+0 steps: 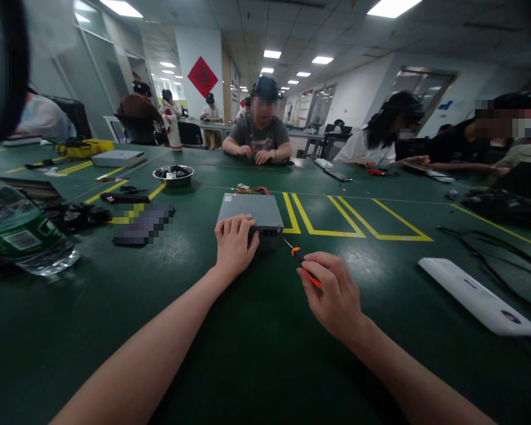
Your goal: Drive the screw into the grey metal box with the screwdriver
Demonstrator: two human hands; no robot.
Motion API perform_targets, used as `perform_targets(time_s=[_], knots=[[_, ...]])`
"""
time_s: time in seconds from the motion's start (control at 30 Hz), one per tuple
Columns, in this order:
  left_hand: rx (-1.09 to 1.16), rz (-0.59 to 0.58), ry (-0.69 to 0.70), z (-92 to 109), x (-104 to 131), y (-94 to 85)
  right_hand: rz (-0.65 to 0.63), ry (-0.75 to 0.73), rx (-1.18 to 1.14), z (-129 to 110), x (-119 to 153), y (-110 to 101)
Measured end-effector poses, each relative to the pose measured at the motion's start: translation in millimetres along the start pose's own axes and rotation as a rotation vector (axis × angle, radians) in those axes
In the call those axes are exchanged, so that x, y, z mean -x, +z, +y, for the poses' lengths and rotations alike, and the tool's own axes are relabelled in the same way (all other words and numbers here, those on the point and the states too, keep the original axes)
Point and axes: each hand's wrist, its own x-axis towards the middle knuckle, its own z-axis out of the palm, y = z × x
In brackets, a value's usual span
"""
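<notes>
A grey metal box with a socket on its near side lies flat on the green table. Colored wires come out behind it. My left hand grips the box's near left edge, fingers over the top. In my right hand is a screwdriver with an orange and black handle, held between thumb and fingers. Its shaft points up and left, and the tip is at the near right corner of the box; whether it touches a screw is too small to tell.
On the left are a water bottle, a phone and a metal bowl of small parts. A white device and black cables lie right. A person sits across the table, others at the right.
</notes>
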Motion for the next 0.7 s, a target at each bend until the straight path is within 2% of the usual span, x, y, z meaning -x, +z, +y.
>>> perform_targets(time_s=[0.13, 0.33, 0.53, 0.7], knots=[[0.009, 0.007, -0.004, 0.0, 0.1, 0.4, -0.018, -0.009, -0.096, -1.0, 2.3, 2.5], [0.011, 0.001, -0.007, 0.5, 0.1, 0.1, -0.009, -0.007, -0.042, 1.1, -0.9, 3.2], [0.002, 0.008, -0.008, 0.6, 0.1, 0.4, 0.004, 0.046, -0.122, 0.5, 1.4, 3.9], [0.002, 0.003, -0.003, 0.7, 0.1, -0.6, 0.039, 0.054, -0.021, 1.9, -1.3, 2.6]])
